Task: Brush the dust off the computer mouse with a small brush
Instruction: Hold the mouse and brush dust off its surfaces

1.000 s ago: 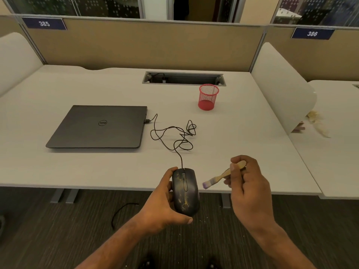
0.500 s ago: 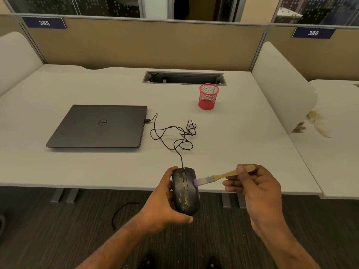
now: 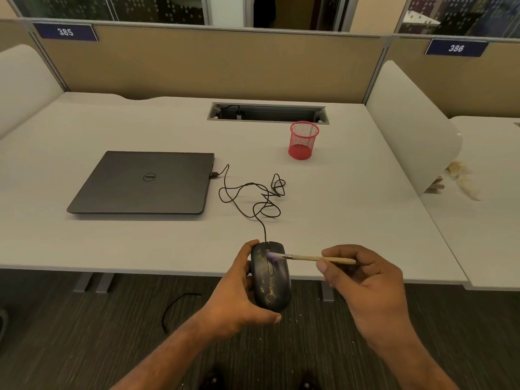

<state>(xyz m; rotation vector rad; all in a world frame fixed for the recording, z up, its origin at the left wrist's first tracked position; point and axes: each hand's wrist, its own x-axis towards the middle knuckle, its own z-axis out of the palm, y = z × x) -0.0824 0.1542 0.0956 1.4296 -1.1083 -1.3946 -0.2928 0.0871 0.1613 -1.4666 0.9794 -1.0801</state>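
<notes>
One mouse [image 3: 270, 280], one brush [image 3: 309, 257] (bristles touching), two hands

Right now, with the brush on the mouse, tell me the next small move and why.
Probably sweep the brush down toward the mouse's rear. The bristles touch only the front, near the wheel, while the yellowish dust sits lower on the back. The left hand holds the mouse steady; the right hand holds the brush handle.

obstacles: laptop [image 3: 140, 182] left, cable [image 3: 253, 197] tangle centre, red cup [image 3: 303, 140] behind | free: desk [image 3: 351, 192] right
</notes>
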